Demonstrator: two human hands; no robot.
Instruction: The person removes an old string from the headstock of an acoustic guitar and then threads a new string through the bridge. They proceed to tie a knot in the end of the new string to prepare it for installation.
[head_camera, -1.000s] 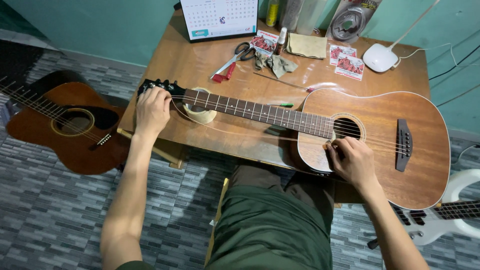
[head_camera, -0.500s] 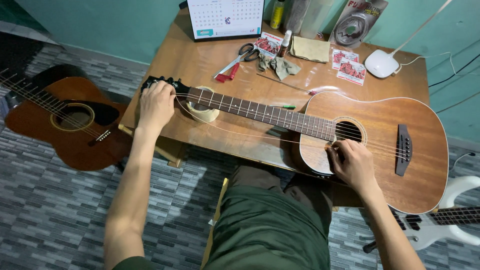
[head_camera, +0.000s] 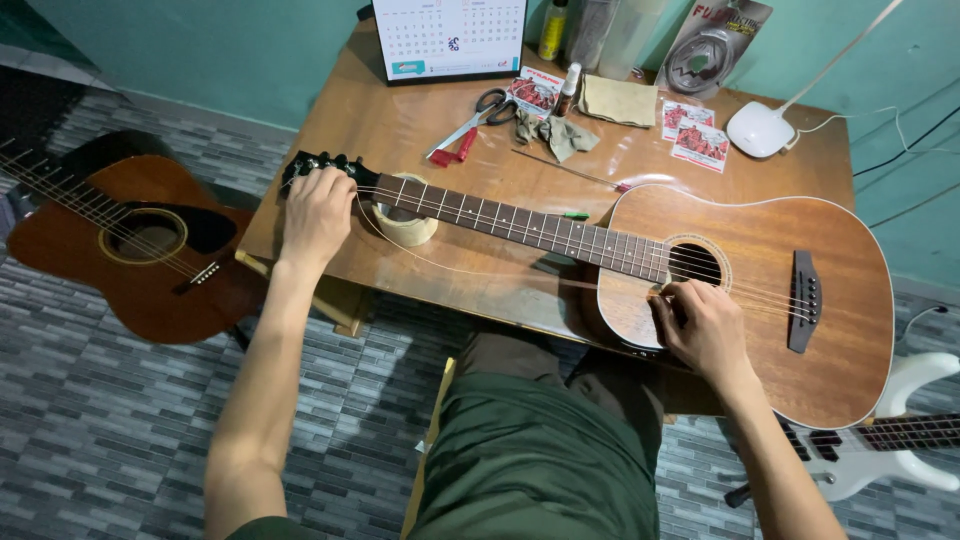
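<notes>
Both hands are seen from the head camera, laid on an acoustic guitar (head_camera: 760, 270) that lies face up on the wooden counter (head_camera: 400, 130). The left hand (head_camera: 318, 215), left of centre in the frame, is curled over the headstock (head_camera: 310, 165), apparently gripping the tuners, though the fingertips are hidden. The right hand (head_camera: 703, 325), lower right of centre, is closed in a pinch on the strings beside the soundhole (head_camera: 697, 264).

The guitar occupies the middle of the frame. Its long axis runs from upper left to lower right, headstock pointing left, body to the right and overhanging the counter's near edge above the lap. The neck (head_camera: 520, 222) is propped on a roll of tape (head_camera: 405, 222).

A slack string (head_camera: 470, 268) is seen bowing loose below the neck; it could whip or snap if overtightened. The guitar could slide off if its overhanging body is pressed.

Scissors (head_camera: 478, 115), a cloth (head_camera: 620, 100) and a calendar (head_camera: 448, 38) lie at the upper edge; a second guitar (head_camera: 130, 240) rests at far left.
</notes>
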